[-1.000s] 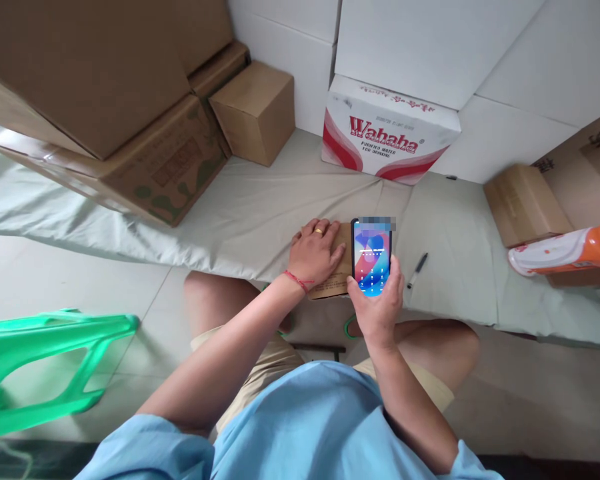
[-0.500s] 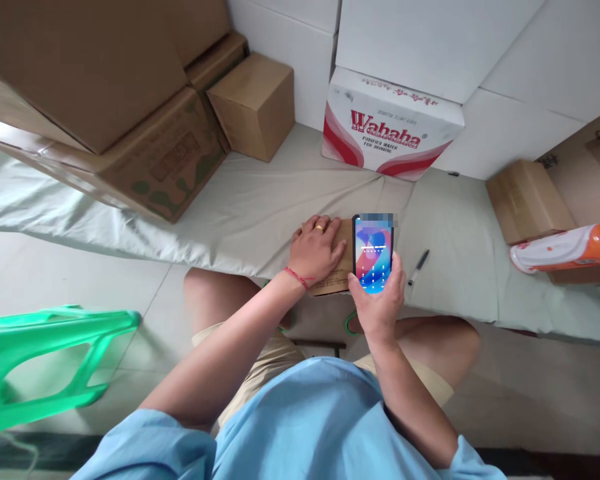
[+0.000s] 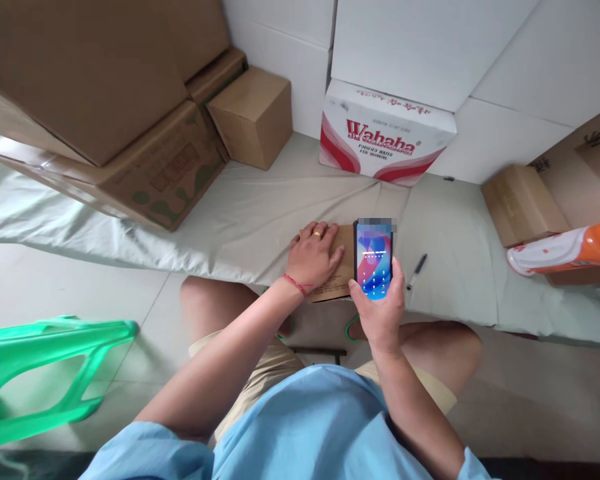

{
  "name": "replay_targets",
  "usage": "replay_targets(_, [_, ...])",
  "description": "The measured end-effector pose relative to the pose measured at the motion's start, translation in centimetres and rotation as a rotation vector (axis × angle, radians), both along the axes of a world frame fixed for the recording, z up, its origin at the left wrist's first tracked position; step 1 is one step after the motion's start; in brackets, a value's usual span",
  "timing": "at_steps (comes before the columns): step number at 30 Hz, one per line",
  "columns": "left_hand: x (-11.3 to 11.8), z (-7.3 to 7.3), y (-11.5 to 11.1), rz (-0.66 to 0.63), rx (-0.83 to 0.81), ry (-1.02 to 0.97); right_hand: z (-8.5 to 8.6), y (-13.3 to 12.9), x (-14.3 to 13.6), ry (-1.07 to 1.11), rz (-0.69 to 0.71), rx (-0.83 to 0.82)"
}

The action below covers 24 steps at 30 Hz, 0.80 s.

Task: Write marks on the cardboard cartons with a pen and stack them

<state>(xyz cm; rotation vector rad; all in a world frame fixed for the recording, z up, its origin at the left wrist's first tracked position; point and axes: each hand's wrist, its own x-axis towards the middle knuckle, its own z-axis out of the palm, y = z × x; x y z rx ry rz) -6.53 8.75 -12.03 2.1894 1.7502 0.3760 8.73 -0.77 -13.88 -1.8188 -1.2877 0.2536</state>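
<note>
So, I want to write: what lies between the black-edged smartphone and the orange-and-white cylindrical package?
A slim black-and-white pen on the pale cloth, in the head view.

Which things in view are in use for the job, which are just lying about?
In use:
- phone, held in the right hand
- brown printed item, under the left hand

Lying about:
- pen
- Wahaha carton
- orange-and-white package
- green stool

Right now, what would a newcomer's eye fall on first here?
Probably the lit phone near the centre, held in the right hand, with the left hand resting on brown cardboard beside it. Then the green stool at lower left, and the red-and-white Wahaha box at upper centre.
</note>
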Motion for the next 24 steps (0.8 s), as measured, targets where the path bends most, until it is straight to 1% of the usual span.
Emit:
replay_targets(3, [0.0,0.0,0.0,-0.002,0.009,0.001,1.0,-0.7,1.4,0.165,-0.005,-0.065])
replay_targets(5, [0.0,0.1,-0.1,-0.006,0.017,0.004,1.9,-1.3,3.7,0.217,-0.056,-0.124])
replay_targets(6, [0.0,0.1,-0.2,-0.008,0.016,0.004,2.2,-1.6,5.4,0.203,-0.101,-0.153])
replay_targets(8, [0.0,0.1,-0.1,-0.017,0.007,-0.006,2.5,-1.9,9.8,0.099,-0.217,-0.215])
replay_targets(10, [-0.5,-0.2,0.2,-0.029,0.002,-0.047,2.4,-1.9,15.0,-0.032,-0.281,-0.295])
replay_targets(12, [-1.5,-0.9,0.7,-0.007,0.013,-0.13,1.8,-1.6,20.3,-0.142,-0.325,-0.386])
replay_targets(14, [-3.0,-1.9,1.3,0.08,0.025,-0.261,1.2,-1.3,24.9,-0.185,-0.34,-0.489])
replay_targets(16, [-4.8,-3.0,1.6,0.187,0.019,-0.382,0.6,-0.9,28.1,-0.194,-0.332,-0.564])
replay_targets(17, [-5.6,-3.5,1.7,0.228,0.009,-0.424,0.4,-0.7,29.1,-0.192,-0.325,-0.588])
replay_targets(19, [-6.8,-4.4,1.7,0.264,-0.01,-0.467,0.1,-0.2,30.1,-0.185,-0.312,-0.615])
replay_targets(21, [-7.4,-4.8,1.5,0.256,-0.026,-0.497,0.0,0.2,30.1,-0.172,-0.298,-0.623])
replay_targets(24, [-7.0,-4.7,1.4,0.19,-0.061,-0.556,0.5,0.4,29.1,-0.174,-0.296,-0.597])
